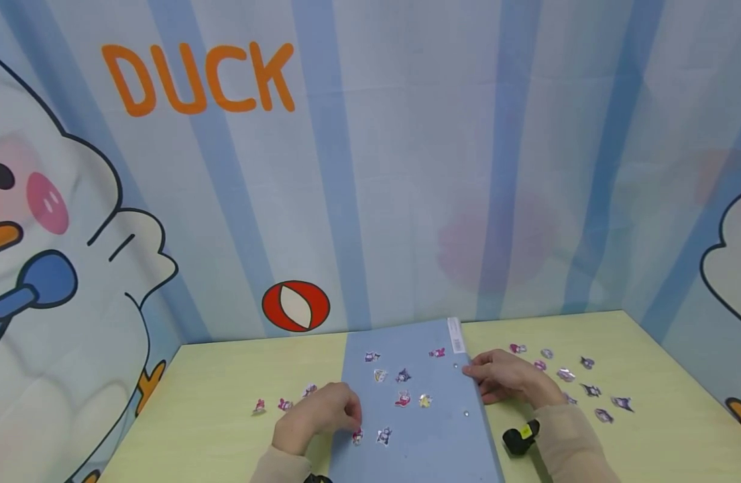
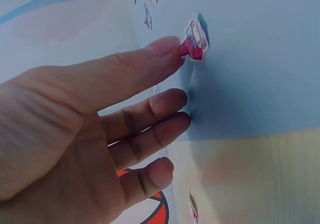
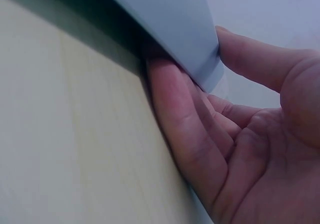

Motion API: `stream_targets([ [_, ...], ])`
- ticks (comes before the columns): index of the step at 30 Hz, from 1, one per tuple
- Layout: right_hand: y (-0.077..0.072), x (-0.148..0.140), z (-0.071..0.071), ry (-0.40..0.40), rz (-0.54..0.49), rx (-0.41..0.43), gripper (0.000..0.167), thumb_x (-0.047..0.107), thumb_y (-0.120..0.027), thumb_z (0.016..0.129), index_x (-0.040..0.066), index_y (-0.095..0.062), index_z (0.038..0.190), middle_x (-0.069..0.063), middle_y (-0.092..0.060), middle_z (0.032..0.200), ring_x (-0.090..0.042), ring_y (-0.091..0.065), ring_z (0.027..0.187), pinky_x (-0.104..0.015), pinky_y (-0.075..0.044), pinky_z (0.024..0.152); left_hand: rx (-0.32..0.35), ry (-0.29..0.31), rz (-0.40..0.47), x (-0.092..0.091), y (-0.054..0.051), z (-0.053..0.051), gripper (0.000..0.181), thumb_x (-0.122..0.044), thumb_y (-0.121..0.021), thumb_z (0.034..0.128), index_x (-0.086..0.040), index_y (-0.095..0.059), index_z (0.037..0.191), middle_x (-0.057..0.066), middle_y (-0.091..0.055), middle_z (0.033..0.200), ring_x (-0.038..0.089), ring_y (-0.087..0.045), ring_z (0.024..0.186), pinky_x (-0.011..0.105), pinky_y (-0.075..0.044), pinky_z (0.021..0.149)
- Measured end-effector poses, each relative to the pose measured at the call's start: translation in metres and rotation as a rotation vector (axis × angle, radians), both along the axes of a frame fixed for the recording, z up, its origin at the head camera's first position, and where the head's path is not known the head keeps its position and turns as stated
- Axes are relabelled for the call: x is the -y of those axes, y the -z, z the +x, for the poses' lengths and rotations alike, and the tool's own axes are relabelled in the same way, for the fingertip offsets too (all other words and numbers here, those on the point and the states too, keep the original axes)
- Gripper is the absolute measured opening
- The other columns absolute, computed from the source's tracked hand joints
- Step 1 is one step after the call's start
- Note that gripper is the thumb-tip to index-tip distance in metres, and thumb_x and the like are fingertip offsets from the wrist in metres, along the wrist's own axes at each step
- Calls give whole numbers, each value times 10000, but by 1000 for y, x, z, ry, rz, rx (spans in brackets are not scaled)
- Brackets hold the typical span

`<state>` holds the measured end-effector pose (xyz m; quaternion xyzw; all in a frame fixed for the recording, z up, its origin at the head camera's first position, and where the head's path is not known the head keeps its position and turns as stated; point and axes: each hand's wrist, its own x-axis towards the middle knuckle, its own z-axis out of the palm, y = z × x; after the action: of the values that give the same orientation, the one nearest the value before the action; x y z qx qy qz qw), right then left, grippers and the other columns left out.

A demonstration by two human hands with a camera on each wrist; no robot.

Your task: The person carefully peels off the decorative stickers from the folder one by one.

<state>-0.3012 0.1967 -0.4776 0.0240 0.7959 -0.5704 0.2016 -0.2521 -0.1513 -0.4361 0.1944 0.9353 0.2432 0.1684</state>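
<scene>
A light blue folder-like board (image 1: 430,443) lies on the table with several small cartoon stickers on it. At its left edge my left hand (image 1: 322,416) has its thumb tip at a red and white sticker (image 2: 196,41), which lies against the blue surface; the index finger is mostly hidden behind the thumb and the other fingers are loosely bent. My right hand (image 1: 511,379) grips the board's right edge, thumb on top and fingers (image 3: 172,93) underneath. That edge (image 3: 180,28) stands slightly off the table in the right wrist view.
Several loose stickers (image 1: 566,374) are scattered on the yellow table (image 1: 678,436) to the right, and a few more (image 1: 259,406) lie at the left. A white barcode label (image 1: 457,335) is at the board's top right corner. A curtain (image 1: 406,168) with duck drawings hangs behind.
</scene>
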Motion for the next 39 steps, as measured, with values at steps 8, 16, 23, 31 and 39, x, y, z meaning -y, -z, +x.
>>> stream_targets([
  [8, -1, 0, 0, -10, -9, -3, 309, 255, -656, 946, -14, -602, 1088, -134, -669, 858, -186, -606, 647, -315, -550, 591, 17, -35, -19, -3, 1, 2, 213, -139, -804, 807, -141, -636, 675, -5, -550, 681, 153, -492, 692, 295, -391, 611],
  [16, 0, -1, 0, -6, -15, -1, 318, 253, -659, 942, -17, -601, 1101, -136, -669, 866, -183, -607, 650, -312, -549, 592, 26, -31, -33, -5, 6, -2, 222, -147, -804, 812, -143, -631, 674, -6, -550, 693, 151, -500, 697, 292, -402, 621],
  [23, 0, -1, -1, -23, -10, -6, 307, 250, -653, 947, -16, -602, 1092, -125, -675, 861, -169, -607, 646, -301, -549, 594, 11, -15, -41, -6, 5, 0, 243, -132, -810, 803, -144, -616, 657, -11, -541, 683, 140, -488, 676, 275, -389, 600],
  [31, 1, -1, -1, -17, -14, -5, 300, 243, -652, 947, -14, -600, 1092, -127, -670, 857, -166, -604, 640, -300, -548, 590, 20, -12, -53, -6, 4, -1, 249, -134, -801, 813, -143, -606, 660, -7, -536, 687, 144, -489, 677, 280, -386, 602],
  [39, -1, -2, 0, -46, -34, -5, 315, 249, -649, 948, -22, -587, 1096, -123, -673, 858, -160, -608, 642, -296, -549, 592, 33, -5, -30, -6, 2, -1, 242, -128, -795, 818, -144, -603, 671, -6, -541, 700, 145, -493, 691, 287, -388, 619],
])
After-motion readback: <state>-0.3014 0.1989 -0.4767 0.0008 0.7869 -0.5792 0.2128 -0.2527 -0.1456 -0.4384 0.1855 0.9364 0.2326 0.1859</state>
